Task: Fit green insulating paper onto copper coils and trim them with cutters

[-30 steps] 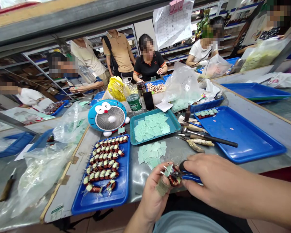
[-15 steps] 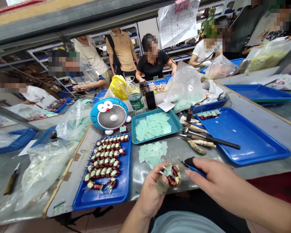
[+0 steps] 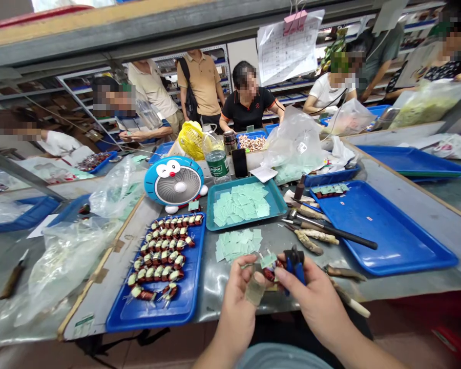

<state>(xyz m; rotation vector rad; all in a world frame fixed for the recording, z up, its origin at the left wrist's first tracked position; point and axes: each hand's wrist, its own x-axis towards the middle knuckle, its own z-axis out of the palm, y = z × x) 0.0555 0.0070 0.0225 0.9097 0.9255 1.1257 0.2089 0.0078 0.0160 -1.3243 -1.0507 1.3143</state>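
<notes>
In front of my body, my left hand [image 3: 240, 292] is closed on a copper-wound toroidal coil [image 3: 269, 273], with tape wrapped round one of its fingers. A pale green square card [image 3: 268, 260] sits on the coil's upper side, and thin wire leads stick up past it. My right hand [image 3: 311, 287] grips blue-handled pliers [image 3: 295, 264] whose dark head points up. Its thumb reaches against the coil's right side. Just beyond my hands lies a loose pile of green cards [image 3: 238, 245] on the metal bench.
A blue tray [image 3: 113, 319] holds rows of coils at the left. More cards fill a teal tray [image 3: 211, 218]. Hand tools, including a hammer [image 3: 346, 231], lie near the right blue tray [image 3: 403, 230]. A cartoon fan [image 3: 149, 182] and bottle [image 3: 218, 165] stand behind; co-workers sit beyond.
My right hand has moved left to the coil and the pliers have turned upright in it. The coil has turned, so the card now faces up. The camera view has shifted slightly.
</notes>
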